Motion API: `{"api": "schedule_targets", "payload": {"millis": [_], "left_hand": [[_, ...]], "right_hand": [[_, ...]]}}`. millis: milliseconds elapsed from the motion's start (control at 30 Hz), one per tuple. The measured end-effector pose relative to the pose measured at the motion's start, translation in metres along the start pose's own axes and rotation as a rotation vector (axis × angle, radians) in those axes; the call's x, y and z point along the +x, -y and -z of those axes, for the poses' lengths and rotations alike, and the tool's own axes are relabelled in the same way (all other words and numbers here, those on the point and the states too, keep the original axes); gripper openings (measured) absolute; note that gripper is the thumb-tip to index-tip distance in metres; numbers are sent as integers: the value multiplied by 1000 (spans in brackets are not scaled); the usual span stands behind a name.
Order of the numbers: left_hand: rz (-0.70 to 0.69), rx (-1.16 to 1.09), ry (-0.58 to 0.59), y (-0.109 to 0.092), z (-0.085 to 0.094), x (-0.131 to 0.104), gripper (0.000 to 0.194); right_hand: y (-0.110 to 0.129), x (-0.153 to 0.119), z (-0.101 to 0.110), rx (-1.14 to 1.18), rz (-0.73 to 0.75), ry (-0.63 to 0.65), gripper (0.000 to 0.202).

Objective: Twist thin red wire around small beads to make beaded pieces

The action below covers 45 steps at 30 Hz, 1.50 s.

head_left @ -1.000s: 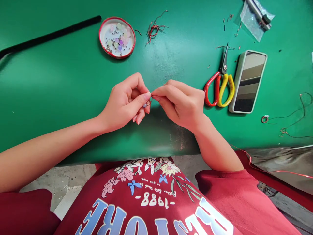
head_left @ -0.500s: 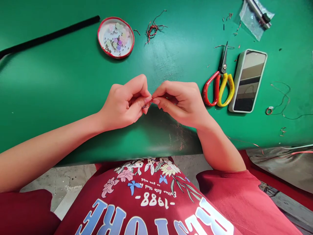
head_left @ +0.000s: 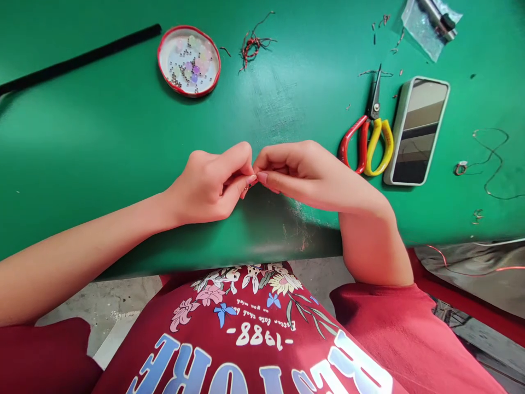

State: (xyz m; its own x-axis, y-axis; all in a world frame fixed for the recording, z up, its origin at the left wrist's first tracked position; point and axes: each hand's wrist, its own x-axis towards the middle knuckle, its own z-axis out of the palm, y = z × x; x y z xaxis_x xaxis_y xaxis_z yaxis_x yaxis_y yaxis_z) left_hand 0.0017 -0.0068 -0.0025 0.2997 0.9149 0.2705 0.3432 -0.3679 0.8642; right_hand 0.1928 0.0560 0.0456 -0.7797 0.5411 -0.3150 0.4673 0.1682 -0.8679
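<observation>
Pinching: left hand (head_left: 207,185), right hand (head_left: 305,176), grips closed on fine strand (head_left: 253,183) (mostly hidden). Progress: cannot tell. Loose: beads (head_left: 196,70) in lid (head_left: 199,94).

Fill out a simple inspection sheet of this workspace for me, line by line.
Surface: green tabletop, scuffed between the hands and the cord tangle.
Things in hand: a tiny reddish strand at the fingertips; details too small to tell.
Other items: red-rimmed dish holding beads, scissors beside a phone.
Clutter: cord tangle, scattered clippings, black strip, plastic bag with a metal tube.
Hands: left hand and right hand pinching, fingertips meeting.
Cables: white line and red line at lower right; cable or cord, can't tell.
Surroundings: worn grey floor, printed dark-red shirt.
</observation>
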Motion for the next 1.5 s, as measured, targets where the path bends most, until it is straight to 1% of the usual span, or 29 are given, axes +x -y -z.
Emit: {"api": "schedule_targets", "payload": {"millis": [167, 300, 433, 533, 633, 833, 900, 967, 1067, 1133, 1200, 1267, 1333, 1400, 1500], "left_hand": [[62, -84, 21, -1, 1, 0, 17], [136, -217, 40, -3, 2, 1, 20], [208, -378, 64, -6, 2, 0, 21], [257, -453, 65, -7, 1, 0, 23], [301, -469, 59, -9, 2, 1, 26], [315, -459, 35, -12, 4, 3, 28], [318, -450, 26, -13, 5, 3, 28], [325, -436, 17, -13, 5, 3, 27], [348, -418, 1, -13, 5, 4, 27], [368, -413, -14, -13, 5, 4, 27], [393, -409, -27, -13, 5, 5, 26], [419, -411, -37, -13, 5, 6, 26], [436, -419, -50, -13, 4, 7, 27], [448, -424, -56, -14, 4, 7, 27], [490, -424, -64, -15, 4, 8, 27]], "right_hand": [[-2, 4, 2, 232, -52, 111, 15], [-9, 6, 5, 457, -130, 221, 7], [-16, 8, 7, 659, -120, 289, 22], [-18, 10, 7, 714, -160, 305, 28], [-18, 11, 7, 717, -192, 293, 32], [-21, 12, 5, 710, -196, 267, 34], [-21, 11, 4, 692, -198, 229, 32], [-18, 11, 1, 677, -208, 163, 27], [-10, 11, -6, 620, -194, 18, 19], [-5, 11, -12, 533, -144, -107, 18], [-3, 10, -19, 382, -83, -259, 19], [-4, 9, -27, 162, -29, -408, 20], [-6, 8, -34, -77, 29, -518, 19], [-9, 7, -41, -274, 77, -569, 17], [-14, 7, -49, -465, 94, -576, 22]]}}
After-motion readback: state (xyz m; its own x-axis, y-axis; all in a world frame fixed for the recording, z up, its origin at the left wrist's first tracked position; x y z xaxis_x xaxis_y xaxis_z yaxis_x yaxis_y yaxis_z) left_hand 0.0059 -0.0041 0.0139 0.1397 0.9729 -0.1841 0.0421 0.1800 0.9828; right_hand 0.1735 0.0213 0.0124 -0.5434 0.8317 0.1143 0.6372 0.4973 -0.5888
